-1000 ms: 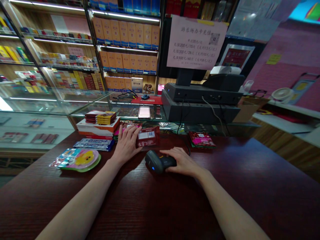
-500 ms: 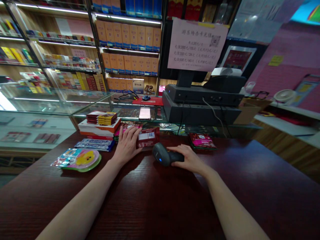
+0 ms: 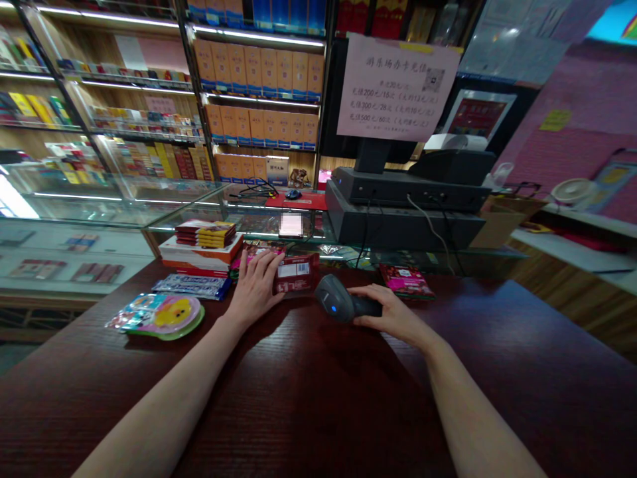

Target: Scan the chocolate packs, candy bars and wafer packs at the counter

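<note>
My left hand (image 3: 256, 282) lies over the left end of a dark red snack packet (image 3: 299, 273), fingers stretched out. A white label with a barcode faces up on that packet. Behind the fingers shows part of a pink packet (image 3: 259, 248). My right hand (image 3: 391, 311) is wrapped round the handle of a black barcode scanner (image 3: 336, 300). The scanner's head, with a blue light on it, points left and is just right of the red packet, apart from it. Beyond the right hand lies a red and pink packet (image 3: 407, 281).
Left on the dark wooden counter (image 3: 318, 411) are a carded toy with a yellow duck (image 3: 172, 315), blue and silver packets (image 3: 194, 287), and a white and orange box (image 3: 199, 254) with small packets on top. A cash register (image 3: 403, 199) stands behind, near a glass case (image 3: 184, 211).
My right hand has shifted right with the barcode scanner, widening the gap to the red packet. The left hand stays on the packet. The whole view has shifted slightly.
</note>
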`<state>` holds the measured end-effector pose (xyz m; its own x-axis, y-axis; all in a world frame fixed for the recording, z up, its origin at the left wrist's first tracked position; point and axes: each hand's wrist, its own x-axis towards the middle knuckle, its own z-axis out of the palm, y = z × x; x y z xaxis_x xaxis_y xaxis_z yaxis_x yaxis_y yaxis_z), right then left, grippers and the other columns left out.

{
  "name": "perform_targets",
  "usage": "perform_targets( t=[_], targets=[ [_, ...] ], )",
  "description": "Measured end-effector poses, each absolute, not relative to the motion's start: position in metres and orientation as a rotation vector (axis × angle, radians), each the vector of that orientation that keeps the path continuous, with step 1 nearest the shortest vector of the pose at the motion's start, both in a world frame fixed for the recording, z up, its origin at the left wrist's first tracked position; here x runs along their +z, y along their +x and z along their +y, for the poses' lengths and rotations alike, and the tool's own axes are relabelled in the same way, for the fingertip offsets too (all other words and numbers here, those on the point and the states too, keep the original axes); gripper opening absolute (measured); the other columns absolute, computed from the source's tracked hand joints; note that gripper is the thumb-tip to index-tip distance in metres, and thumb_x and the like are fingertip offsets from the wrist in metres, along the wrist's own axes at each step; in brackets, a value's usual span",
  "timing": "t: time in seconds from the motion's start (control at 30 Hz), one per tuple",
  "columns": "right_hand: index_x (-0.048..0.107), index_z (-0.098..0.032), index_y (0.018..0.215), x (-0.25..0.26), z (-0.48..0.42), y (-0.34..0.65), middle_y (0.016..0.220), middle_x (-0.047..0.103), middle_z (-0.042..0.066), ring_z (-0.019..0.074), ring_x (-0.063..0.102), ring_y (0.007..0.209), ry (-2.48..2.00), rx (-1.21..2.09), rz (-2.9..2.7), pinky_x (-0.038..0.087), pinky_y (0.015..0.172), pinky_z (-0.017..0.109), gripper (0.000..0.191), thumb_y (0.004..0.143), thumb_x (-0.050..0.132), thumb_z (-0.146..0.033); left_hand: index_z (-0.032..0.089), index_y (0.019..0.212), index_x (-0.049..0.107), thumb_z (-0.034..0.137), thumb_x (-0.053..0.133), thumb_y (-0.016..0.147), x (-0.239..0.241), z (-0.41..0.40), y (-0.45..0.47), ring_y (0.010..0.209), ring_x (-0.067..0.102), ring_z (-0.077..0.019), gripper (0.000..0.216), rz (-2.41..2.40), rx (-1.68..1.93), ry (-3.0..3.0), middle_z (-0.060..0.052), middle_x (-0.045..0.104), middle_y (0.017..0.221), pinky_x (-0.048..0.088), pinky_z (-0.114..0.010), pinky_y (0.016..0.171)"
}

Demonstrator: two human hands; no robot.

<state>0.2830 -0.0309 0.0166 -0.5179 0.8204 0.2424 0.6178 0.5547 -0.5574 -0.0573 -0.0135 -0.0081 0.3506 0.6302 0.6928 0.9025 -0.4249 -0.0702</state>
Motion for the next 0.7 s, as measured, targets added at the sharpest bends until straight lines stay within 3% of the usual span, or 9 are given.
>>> perform_targets(
  t=[0.7],
  targets=[
    [0.066,-0.026,0.123,0.0154,-0.0317,0.2799,0.121,0.069,0.006,0.0282,0.058,0.114,-1.162,0.59,-2.309,0.041,0.102,0.045,0.046,0.08,0.078,-0.04,0.018,0.154,0.03,0.03,0.073,0.078,-0.0097,-0.012,-0.0588,0.141,0.04,-0.0359,0.089,-1.34,-0.819,-2.188,-0.016,0.051,0.144,0.01,-0.064,0.126]
  ],
)
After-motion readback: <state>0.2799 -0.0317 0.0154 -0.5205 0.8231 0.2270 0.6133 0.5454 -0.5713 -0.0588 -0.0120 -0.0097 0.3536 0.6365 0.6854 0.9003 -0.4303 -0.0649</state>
